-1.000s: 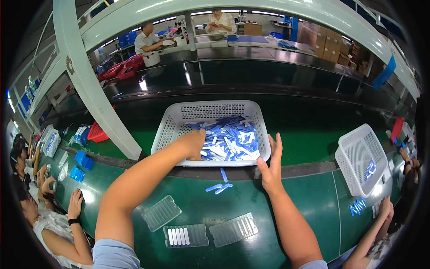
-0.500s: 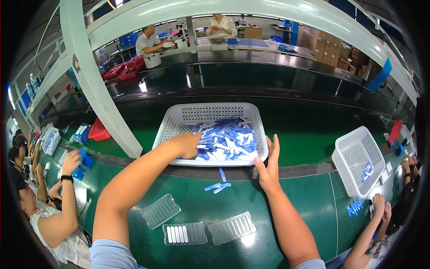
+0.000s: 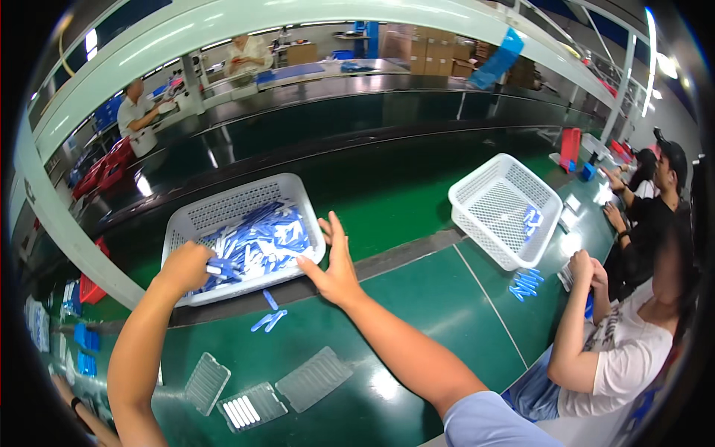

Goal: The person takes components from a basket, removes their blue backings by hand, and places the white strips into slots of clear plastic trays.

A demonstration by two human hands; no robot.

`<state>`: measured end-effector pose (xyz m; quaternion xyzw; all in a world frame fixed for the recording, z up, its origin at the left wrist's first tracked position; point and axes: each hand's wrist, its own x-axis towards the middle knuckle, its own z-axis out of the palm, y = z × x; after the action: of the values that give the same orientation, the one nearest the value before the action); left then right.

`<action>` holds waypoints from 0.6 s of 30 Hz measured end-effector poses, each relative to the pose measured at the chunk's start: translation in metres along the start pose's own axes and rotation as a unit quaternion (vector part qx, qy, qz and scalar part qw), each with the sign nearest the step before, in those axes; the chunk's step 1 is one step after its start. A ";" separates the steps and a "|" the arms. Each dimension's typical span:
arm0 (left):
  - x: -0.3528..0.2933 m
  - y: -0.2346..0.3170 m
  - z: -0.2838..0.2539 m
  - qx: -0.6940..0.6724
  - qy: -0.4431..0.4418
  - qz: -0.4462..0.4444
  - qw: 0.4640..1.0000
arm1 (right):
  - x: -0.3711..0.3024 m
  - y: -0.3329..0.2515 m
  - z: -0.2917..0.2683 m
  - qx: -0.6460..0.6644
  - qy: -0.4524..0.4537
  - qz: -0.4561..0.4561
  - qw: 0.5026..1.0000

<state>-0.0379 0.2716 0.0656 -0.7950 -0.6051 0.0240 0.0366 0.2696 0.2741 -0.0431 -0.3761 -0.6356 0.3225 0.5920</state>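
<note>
A white perforated plastic basket (image 3: 227, 200) stands beyond the dark strip along the green table, holding a heap of thin blue and white strips (image 3: 264, 238). My left hand (image 3: 186, 268) reaches over its front left part, fingers closed on a few blue strips (image 3: 223, 266). At the right end of the basket, my right hand (image 3: 335, 267) is open with fingers spread, its thumb against the rim. Some loose blue strips (image 3: 269, 320) lie in front of the basket. Nearer me is a clear ribbed tray (image 3: 268, 404) with several white strips (image 3: 240, 411) in its slots.
Two more clear trays (image 3: 207, 384) (image 3: 314, 378) flank the partly filled one. To the right stand a second white basket (image 3: 477, 216) and loose blue strips (image 3: 526, 284), near a seated co-worker's hands (image 3: 587, 270). A pale metal post (image 3: 71, 223) rises at the left.
My view has swung right, so the basket and trays appear further left. My left hand has drawn slightly left from the heap, blue strips now showing in its fingers. The right hand stays by the rim.
</note>
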 end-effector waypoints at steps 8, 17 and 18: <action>-0.010 0.011 -0.025 0.057 0.010 -0.061 0.997 | -0.002 0.000 -0.007 0.008 0.020 0.010 1.000; -0.034 -0.015 -0.024 -0.087 0.082 -0.110 0.987 | 0.001 -0.009 0.001 0.005 0.097 -0.080 0.992; -0.034 -0.018 -0.019 -0.139 0.082 -0.087 0.983 | 0.005 -0.015 -0.006 -0.060 0.127 -0.134 0.981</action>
<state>-0.0626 0.2428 0.0854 -0.7357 -0.6646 -0.1290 -0.0225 0.2743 0.2711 -0.0274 -0.3601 -0.6184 0.1509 0.6820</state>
